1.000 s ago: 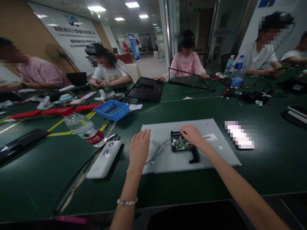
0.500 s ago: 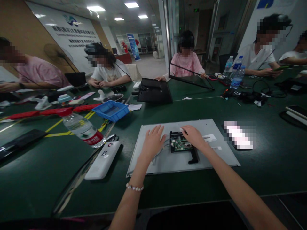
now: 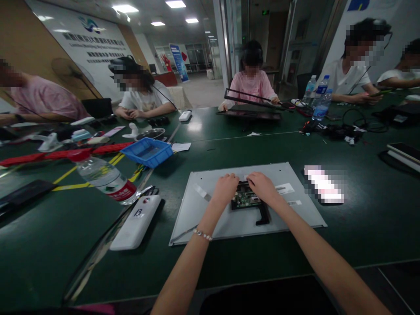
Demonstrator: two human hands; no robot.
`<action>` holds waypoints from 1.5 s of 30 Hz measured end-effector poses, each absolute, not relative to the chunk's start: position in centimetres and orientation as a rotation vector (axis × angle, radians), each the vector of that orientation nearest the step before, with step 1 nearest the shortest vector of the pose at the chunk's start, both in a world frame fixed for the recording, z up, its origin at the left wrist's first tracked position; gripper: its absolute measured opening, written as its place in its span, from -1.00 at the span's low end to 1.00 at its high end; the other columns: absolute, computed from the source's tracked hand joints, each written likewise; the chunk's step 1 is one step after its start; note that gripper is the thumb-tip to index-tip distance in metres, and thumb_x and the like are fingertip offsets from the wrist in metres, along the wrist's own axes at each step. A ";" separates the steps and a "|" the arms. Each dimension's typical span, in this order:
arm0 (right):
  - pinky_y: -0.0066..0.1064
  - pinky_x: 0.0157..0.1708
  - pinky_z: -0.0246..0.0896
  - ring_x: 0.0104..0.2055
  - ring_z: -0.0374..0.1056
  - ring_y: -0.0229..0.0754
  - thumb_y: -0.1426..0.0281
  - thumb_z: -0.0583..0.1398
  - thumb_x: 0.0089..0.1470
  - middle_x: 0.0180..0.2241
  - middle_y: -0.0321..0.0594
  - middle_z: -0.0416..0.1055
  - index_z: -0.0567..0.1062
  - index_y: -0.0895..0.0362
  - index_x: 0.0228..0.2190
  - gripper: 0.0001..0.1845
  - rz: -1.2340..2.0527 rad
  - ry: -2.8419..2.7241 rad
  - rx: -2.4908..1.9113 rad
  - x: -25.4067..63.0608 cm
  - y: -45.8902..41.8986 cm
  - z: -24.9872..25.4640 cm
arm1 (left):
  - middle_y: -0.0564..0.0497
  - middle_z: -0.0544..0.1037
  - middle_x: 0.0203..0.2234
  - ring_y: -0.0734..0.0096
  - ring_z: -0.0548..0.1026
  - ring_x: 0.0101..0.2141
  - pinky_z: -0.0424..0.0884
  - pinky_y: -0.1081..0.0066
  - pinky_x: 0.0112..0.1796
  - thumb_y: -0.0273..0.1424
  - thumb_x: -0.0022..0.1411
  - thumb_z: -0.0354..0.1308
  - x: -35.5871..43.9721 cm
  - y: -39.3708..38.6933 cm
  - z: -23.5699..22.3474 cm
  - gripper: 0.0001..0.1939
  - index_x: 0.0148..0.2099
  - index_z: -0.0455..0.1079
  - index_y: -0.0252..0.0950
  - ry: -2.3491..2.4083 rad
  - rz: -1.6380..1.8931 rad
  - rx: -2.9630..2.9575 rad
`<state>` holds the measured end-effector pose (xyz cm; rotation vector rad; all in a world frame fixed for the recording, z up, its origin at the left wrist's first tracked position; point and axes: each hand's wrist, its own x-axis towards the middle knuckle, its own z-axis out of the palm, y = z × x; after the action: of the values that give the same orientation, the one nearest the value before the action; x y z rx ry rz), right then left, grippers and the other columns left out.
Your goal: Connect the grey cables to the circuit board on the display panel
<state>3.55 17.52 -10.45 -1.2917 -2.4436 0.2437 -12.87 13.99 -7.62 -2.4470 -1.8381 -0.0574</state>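
A flat light-grey metal panel (image 3: 193, 210), like the back of a display, lies on the table in front of me. On its middle sits a black plastic bracket (image 3: 263, 215) framing a green circuit board (image 3: 244, 199). My left hand (image 3: 226, 189) has its fingers curled over the bracket's far left corner, closed on it. At the far right corner my right hand (image 3: 261, 185) is also closed on the bracket's edge. The fingertips of both hands are partly hidden. Pale labels (image 3: 285, 189) show on the panel to the right.
A white power bank (image 3: 136, 225), a tilted water bottle (image 3: 106, 177) and a blue tray (image 3: 149, 152) are on my left. A lit phone (image 3: 323, 183) lies right of the panel. Across the green table, a person in pink (image 3: 251, 83) holds a black frame (image 3: 249, 99).
My left hand has moved right from the panel, its spread fingers now curled on the bracket. My right hand stays there. The person opposite has pulled a black panel towards themselves.
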 end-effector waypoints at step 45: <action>0.05 0.13 -0.05 0.27 -0.14 0.13 0.23 -0.06 0.18 0.19 -0.03 0.07 0.23 0.09 0.11 -0.51 0.075 -2.308 -1.588 14.5 15.7 -13.8 | -0.01 0.35 -0.27 0.41 0.39 -0.32 0.32 0.41 -0.25 -0.50 0.26 -0.08 -15.5 14.0 -10.0 -0.86 -0.20 0.29 -0.27 -1.983 -0.630 -2.526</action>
<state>14.48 15.66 -13.85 -1.5881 -2.3085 0.0749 -15.52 14.01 -10.03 -2.5260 -1.9827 -0.6303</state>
